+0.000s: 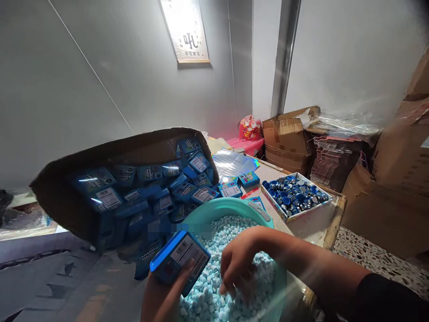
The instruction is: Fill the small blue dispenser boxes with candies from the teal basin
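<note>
My left hand (167,290) grips a blue box (184,259) printed with a white label and barcode, tilted over the near left side of a turquoise basin (219,205). Small pale blue and white candies (208,290) fill the basin. My right hand (239,259) reaches down into them, its fingers curled among the candies; the fingertips are blurred and partly hidden. Left of the basin, a cardboard box (130,150) lies on its side, with many similar blue boxes (164,201) heaped in and spilling from its mouth.
A shallow white box (288,218) of blue and silver caps (295,192) sits at the table's right. Behind the basin lie two more blue boxes (231,188) and a shiny film sheet (234,161). Large cartons (284,138) and stacked flat cardboard (330,161) stand beyond.
</note>
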